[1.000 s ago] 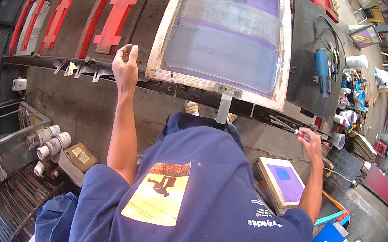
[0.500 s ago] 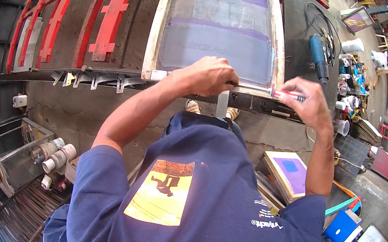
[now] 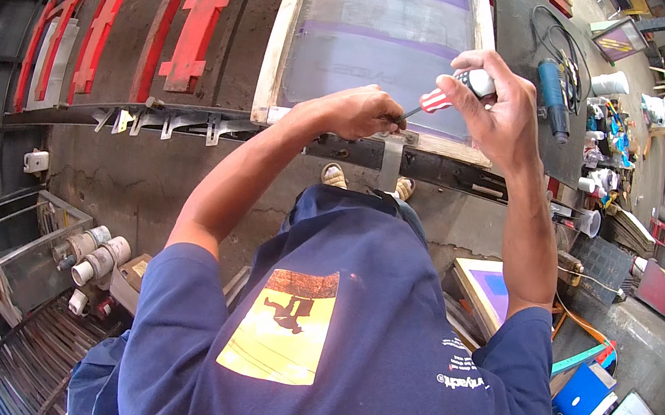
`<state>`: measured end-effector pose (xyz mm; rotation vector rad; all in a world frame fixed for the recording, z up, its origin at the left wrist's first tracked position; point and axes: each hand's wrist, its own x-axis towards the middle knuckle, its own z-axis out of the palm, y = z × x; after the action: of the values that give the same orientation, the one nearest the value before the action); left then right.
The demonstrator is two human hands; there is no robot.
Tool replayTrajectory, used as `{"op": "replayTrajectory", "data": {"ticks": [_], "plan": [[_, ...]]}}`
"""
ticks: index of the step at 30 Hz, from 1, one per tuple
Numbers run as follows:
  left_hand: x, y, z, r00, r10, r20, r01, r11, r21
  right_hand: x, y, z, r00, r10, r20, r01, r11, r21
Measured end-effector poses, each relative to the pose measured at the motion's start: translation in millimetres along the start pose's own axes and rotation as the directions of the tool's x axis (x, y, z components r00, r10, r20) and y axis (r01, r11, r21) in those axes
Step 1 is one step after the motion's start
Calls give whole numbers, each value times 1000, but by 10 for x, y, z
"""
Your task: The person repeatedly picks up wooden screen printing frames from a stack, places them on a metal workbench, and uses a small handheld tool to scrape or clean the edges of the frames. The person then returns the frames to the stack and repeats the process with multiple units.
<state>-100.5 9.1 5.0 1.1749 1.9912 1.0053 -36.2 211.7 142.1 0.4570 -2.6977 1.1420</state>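
A screwdriver (image 3: 437,100) with a red, white and black handle is in my right hand (image 3: 503,112), whose fingers close around the handle. Its shaft slants down to the left, with the tip at the fingertips of my left hand (image 3: 360,114). Those fingers are pinched together over the near edge of a wooden-framed printing screen (image 3: 273,57); whatever they pinch is too small to make out. Grey and purple bands show through the screen's mesh. A flat metal bracket (image 3: 390,163) sticks out toward me from the frame's near edge, just below my left fingertips.
Red slatted racks (image 3: 197,22) stand at the left over a dark tabletop. Right of the screen lie a blue heat gun (image 3: 554,101) and its coiled black cable. Several metal brackets (image 3: 212,130) line the table's front edge. White tubs (image 3: 103,257) sit at lower left.
My right hand has risen and turned the screwdriver so its shaft points at my left fingertips. My left hand stays near the frame's edge, and the view has shifted slightly.
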Motion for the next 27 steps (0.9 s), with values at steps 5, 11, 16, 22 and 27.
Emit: {"op": "replayTrajectory", "data": {"ticks": [5,11,16,22,27], "plan": [[-23,17,15,996,-61,65,61,998,-1,7,-60,26,999,10,41,-5,992,-123],[27,-40,36,998,21,59,-22,1000,12,-12,-154,50,1000,-23,6,24,992,-126],[54,94,-8,990,-57,126,53,998,34,-45,-99,44,998,-57,-26,53,986,-158],[82,-57,77,995,72,69,-72,997,3,-66,-56,58,997,-80,-22,76,987,-144],[98,-158,65,988,86,125,-93,995,47,-78,-97,81,998,-61,29,65,980,-188]]}}
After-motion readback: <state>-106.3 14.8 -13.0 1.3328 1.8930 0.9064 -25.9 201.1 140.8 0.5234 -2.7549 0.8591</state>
